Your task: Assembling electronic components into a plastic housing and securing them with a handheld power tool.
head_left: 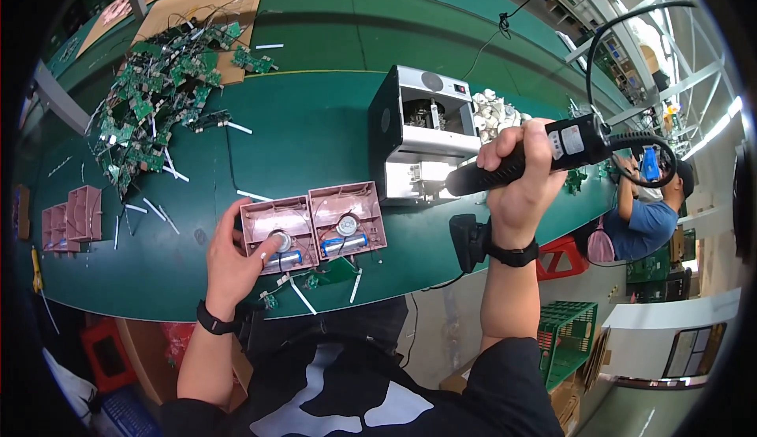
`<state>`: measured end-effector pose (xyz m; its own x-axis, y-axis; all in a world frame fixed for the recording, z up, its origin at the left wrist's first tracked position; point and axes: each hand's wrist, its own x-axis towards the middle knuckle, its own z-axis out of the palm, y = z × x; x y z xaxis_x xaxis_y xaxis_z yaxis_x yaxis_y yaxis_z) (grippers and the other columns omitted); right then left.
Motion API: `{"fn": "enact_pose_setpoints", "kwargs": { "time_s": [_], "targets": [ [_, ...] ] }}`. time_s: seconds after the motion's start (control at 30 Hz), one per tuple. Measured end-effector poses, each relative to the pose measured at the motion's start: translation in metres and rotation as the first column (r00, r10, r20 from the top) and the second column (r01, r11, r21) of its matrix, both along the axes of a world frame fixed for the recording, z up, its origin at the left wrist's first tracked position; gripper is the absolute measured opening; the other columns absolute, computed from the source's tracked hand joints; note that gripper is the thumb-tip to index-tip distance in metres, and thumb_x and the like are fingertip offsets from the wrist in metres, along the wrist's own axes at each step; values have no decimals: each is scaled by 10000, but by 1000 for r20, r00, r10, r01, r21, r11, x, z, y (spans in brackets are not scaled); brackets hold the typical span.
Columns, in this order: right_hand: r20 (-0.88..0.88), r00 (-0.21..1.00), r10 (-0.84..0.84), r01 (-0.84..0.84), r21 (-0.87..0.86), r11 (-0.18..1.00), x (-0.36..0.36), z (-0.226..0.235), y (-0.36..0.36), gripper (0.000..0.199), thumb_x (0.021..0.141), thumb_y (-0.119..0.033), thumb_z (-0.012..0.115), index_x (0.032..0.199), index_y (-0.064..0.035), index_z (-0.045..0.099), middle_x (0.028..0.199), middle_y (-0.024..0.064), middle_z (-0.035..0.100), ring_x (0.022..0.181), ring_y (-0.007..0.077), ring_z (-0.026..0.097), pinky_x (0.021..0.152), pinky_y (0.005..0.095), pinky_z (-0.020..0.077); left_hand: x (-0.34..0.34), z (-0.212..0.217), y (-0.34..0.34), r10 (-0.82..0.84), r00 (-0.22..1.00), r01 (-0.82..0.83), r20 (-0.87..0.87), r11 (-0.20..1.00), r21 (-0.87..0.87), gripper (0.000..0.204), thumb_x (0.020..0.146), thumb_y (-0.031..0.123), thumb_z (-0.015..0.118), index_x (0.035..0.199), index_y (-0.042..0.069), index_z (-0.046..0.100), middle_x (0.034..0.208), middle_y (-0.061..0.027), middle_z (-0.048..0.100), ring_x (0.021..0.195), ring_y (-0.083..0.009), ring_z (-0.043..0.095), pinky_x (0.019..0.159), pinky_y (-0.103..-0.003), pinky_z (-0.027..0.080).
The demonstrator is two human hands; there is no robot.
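Raised over the right side of the bench, my right hand (520,173) is wrapped round a black corded electric screwdriver (564,144). Its blunt end points left, in front of a silver-and-black screw feeder machine (422,126). My left hand (234,260) grips the left side of an open pink plastic case (277,215), with the thumb inside by a round silver part. A blue cylindrical battery (282,260) lies in that case. Touching it on the right is a second pink case (344,199), holding another round silver part (347,226) and blue battery (344,245). A green circuit board (335,272) hangs on wires below them.
A heap of wired green circuit boards (162,94) covers the far left, partly on cardboard (236,11). More pink cases (72,220) stand at the left edge. White parts (497,114) are piled behind the feeder. A person in blue (643,228) works at far right.
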<state>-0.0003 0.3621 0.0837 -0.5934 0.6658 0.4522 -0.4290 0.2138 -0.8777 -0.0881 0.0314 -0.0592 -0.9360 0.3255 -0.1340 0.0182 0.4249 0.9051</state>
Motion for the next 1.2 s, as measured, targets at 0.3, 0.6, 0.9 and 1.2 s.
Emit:
{"fn": "enact_pose_setpoints", "kwargs": {
  "time_s": [0.3,0.6,0.9,1.2],
  "targets": [
    [-114,949,295,-307,-109,945,29,0,-55,236,1048,-294,550,1144,-90,480,743,62,545,546,168,511,551,356,464,-4,4,4,-6,1000,6,-9,1000,1,753,762,234,904,1407,39,569,1261,-96,643,785,-176,622,709,-315,545],
    [36,919,392,-391,-23,920,14,-18,-87,336,997,-307,624,1179,-97,436,766,72,561,579,173,529,580,363,483,-1,3,4,-3,1000,3,-29,1000,11,748,751,210,916,1399,48,578,1232,-86,649,791,-173,616,706,-311,536],
    [34,926,377,-378,27,926,8,-28,-86,346,975,-256,647,1178,-81,428,786,91,578,603,175,537,596,378,501,-1,1,4,5,999,-3,-52,1000,31,738,749,209,919,1389,58,583,1201,-69,657,787,-169,607,710,-310,528],
    [-11,928,373,-372,45,927,9,-19,-85,357,998,-321,612,1187,-81,428,771,76,558,568,177,527,576,375,495,-4,11,0,-29,999,28,-27,999,-23,740,748,206,914,1393,65,581,1274,-85,648,853,-194,644,772,-325,550]
  ]
}}
